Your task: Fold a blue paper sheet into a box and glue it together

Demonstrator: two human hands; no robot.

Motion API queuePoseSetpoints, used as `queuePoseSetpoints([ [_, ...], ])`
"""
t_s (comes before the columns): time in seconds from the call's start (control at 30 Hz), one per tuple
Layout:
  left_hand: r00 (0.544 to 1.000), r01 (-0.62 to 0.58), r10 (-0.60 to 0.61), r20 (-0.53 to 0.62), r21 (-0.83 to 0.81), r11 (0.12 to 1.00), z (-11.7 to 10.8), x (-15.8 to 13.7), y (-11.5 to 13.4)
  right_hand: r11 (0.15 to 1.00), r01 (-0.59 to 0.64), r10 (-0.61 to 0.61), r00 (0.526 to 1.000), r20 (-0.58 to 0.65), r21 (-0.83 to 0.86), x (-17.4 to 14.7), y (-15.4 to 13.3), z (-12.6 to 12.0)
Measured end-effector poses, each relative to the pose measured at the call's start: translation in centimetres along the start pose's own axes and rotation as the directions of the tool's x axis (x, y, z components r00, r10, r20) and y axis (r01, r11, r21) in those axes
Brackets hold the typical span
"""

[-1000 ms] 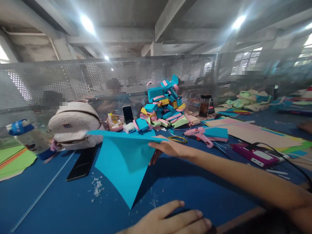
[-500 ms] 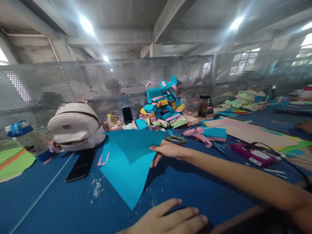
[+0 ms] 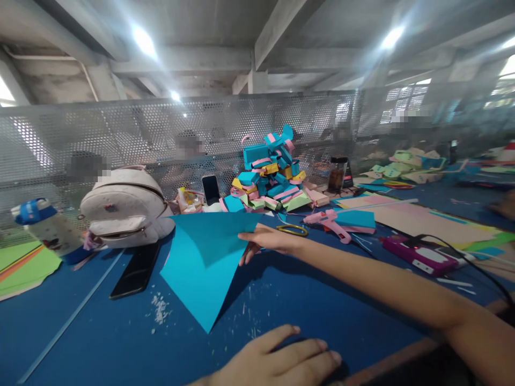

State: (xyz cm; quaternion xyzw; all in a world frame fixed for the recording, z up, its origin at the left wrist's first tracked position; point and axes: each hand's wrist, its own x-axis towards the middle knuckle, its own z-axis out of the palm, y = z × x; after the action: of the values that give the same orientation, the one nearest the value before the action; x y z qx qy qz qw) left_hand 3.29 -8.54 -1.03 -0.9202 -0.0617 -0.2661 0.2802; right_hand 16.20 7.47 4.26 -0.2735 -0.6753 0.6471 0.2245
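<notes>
A sheet of blue paper hangs tilted over the blue table, one corner pointing down toward me. My right hand grips its right edge, thumb on the near face and fingers behind. Lower down, my left hand rests on the table near its front edge, fingers spread and holding nothing. Behind the paper rises a pile of folded blue, pink, yellow and green paper boxes. Yellow-handled scissors lie just beyond my right wrist, with a pink glue gun to their right.
To the left stand a white backpack, a bottle with a blue lid and a black phone lying flat. White scraps dot the table. Rightward are a purple power strip with a cable and large paper sheets. A perforated metal screen runs behind.
My right hand has shifted slightly left with the blue paper, whose lower corner has moved left and up. My left hand has stayed nearly in place.
</notes>
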Motion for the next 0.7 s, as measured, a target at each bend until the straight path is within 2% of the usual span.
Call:
queuePoseSetpoints([
  [0.1,1.000,-0.014,0.014,0.013,0.002,1.000,-0.1,0.0,-0.1,0.999,-0.047,0.047,0.998,0.029,-0.007,0.8,0.3,0.4],
  [0.3,1.000,0.013,-0.013,0.021,-0.010,1.000,0.5,-0.7,0.2,0.998,-0.023,0.028,0.995,0.091,-0.057,0.8,-0.2,0.4],
  [0.4,1.000,0.026,-0.026,-0.006,-0.008,1.000,0.6,-0.7,0.3,0.999,0.029,-0.028,0.995,0.098,-0.012,0.6,-0.3,-0.4],
  [0.53,1.000,0.018,-0.018,0.022,0.003,1.000,0.4,-0.5,0.1,0.991,0.115,-0.120,0.990,0.076,0.068,0.2,-0.4,-1.4],
  [0.7,1.000,0.002,-0.002,0.017,-0.001,1.000,0.2,-0.5,0.0,0.994,0.102,-0.104,0.993,0.057,0.044,-0.8,-0.4,-1.5],
])
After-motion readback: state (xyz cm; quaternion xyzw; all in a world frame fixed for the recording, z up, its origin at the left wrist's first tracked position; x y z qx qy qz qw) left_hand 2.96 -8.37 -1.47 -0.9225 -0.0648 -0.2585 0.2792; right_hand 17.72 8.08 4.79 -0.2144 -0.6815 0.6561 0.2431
